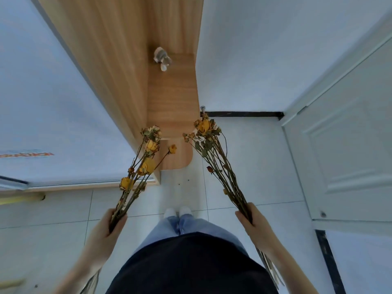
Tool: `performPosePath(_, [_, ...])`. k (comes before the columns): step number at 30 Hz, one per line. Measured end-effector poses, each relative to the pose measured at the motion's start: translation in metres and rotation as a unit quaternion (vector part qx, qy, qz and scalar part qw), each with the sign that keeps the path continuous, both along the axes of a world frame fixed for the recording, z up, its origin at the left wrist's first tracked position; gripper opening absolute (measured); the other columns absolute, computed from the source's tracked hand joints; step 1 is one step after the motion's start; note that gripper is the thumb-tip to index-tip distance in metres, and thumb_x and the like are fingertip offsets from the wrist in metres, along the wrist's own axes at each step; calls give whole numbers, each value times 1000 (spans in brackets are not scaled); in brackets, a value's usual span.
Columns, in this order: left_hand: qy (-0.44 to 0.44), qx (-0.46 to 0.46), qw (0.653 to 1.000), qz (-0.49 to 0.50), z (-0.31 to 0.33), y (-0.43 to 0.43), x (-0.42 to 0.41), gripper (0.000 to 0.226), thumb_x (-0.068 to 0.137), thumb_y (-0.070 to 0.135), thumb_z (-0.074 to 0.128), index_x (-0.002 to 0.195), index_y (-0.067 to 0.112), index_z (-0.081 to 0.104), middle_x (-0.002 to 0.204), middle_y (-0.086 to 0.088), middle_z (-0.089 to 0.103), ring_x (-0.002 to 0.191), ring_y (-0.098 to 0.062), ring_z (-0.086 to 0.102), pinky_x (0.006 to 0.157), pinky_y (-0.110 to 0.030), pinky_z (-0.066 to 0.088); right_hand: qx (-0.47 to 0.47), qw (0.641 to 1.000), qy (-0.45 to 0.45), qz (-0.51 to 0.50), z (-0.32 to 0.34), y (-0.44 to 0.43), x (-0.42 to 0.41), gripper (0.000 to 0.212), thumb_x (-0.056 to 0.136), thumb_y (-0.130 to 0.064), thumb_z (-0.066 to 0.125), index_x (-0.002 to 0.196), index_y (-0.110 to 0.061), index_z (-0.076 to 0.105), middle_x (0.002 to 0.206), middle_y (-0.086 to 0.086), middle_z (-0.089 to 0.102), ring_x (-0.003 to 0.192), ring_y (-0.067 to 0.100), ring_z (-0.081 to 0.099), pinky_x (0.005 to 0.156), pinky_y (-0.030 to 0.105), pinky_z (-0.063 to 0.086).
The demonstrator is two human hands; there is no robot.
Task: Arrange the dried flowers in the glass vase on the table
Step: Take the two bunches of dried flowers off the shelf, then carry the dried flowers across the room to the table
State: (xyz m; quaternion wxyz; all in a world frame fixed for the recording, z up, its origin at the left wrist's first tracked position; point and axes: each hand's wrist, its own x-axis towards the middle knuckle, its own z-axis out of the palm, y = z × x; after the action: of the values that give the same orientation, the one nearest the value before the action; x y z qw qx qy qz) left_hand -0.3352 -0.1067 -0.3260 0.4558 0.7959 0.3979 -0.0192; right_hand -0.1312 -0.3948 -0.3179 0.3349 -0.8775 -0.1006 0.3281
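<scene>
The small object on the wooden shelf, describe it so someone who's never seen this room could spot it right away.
Find the light wooden shelf running along the white wall, ahead of the person's feet. Near its far end sits a small grey-and-white ornament, too blurred to identify. It is the only thing standing on that shelf.

Yellow blooms on brown-green stems being shown by left bunch and right bunch. Light wood grain being displayed by shelf. Floor white-tiled, jeans pale blue, top black, shoes white.

left bunch left | right bunch right | wooden ledge between, ahead
</scene>
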Motion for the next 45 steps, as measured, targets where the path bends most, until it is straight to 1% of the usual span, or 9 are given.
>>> performPosePath(4, [8, -15, 1000, -17, -10, 6, 1, 10, 93, 22, 52, 85, 15, 53, 56, 0, 46, 48, -17, 40, 49, -28, 33, 1, 999, -2, -32, -4, 0, -12, 13, 94, -23, 50, 86, -14, 46, 58, -4, 42, 47, 8, 36, 43, 13, 34])
performPosePath(9, [29, -25, 998, -49, -26, 6, 4, 12, 94, 25, 50, 83, 20, 51, 56, 0, 46, 49, -16, 41, 48, -28, 36, -10, 997, 12, -71, -14, -9, -34, 12, 95, -23, 50, 92, -12, 47, 60, -5, 45, 48, 7, 38, 42, 8, 35])
performPosePath(18, [44, -8, 977, -208, -37, -18, 35, 13, 94, 25, 49, 82, 26, 49, 57, 5, 46, 51, -14, 41, 49, -26, 33, -6, 982, 5, -187, -22, -70, -99, 13, 94, -27, 51, 84, -22, 44, 61, -5, 48, 49, 7, 39, 45, 11, 37])
performPosePath(22, [36, 10, 961, -275, -35, -48, 53, 17, 94, 25, 49, 78, 28, 46, 56, 7, 43, 50, -13, 40, 48, -27, 33, 0, 962, -8, -272, -26, -110, -132, 22, 93, -27, 52, 75, -26, 40, 58, -8, 41, 46, 4, 34, 45, 13, 35])
performPosePath(28, [36, 6, 944, -327, -33, -135, 63, 16, 95, 25, 48, 79, 24, 49, 58, 3, 44, 52, -15, 41, 49, -28, 33, -2, 929, 8, -371, -35, -190, -197, 21, 93, -27, 52, 76, -24, 40, 58, -6, 40, 47, 5, 34, 43, 16, 32])
performPosePath(32, [43, -2, 917, -395, -38, -204, 63, 9, 95, 24, 48, 91, 19, 53, 67, -6, 55, 61, -24, 52, 56, -32, 39, 8, 901, 11, -433, -37, -249, -246, 21, 93, -26, 52, 76, -25, 41, 57, -8, 41, 43, 2, 34, 43, 14, 33])
performPosePath(37, [53, -8, 871, -488, -47, -297, 72, 11, 95, 22, 49, 86, 16, 51, 62, -3, 48, 57, -22, 46, 53, -35, 36, 1, 858, 27, -514, -35, -310, -311, 19, 94, -27, 51, 82, -14, 43, 60, -3, 42, 49, 8, 33, 44, 16, 30])
performPosePath(41, [48, -22, 814, -578, -42, -372, 79, 10, 94, 21, 51, 84, 20, 52, 61, 0, 49, 56, -19, 46, 53, -32, 37, 18, 790, 21, -613, -38, -334, -358, 23, 94, -24, 51, 75, -22, 39, 59, -4, 39, 44, 4, 30, 44, 16, 31])
performPosePath(45, [40, -21, 733, -679, -37, -447, 86, 7, 93, 25, 51, 88, 22, 53, 57, 7, 47, 50, -10, 44, 49, -26, 35, 19, 711, 28, -702, -50, -348, -399, 20, 94, -26, 50, 76, -22, 41, 58, -5, 40, 42, 4, 33, 44, 17, 29])
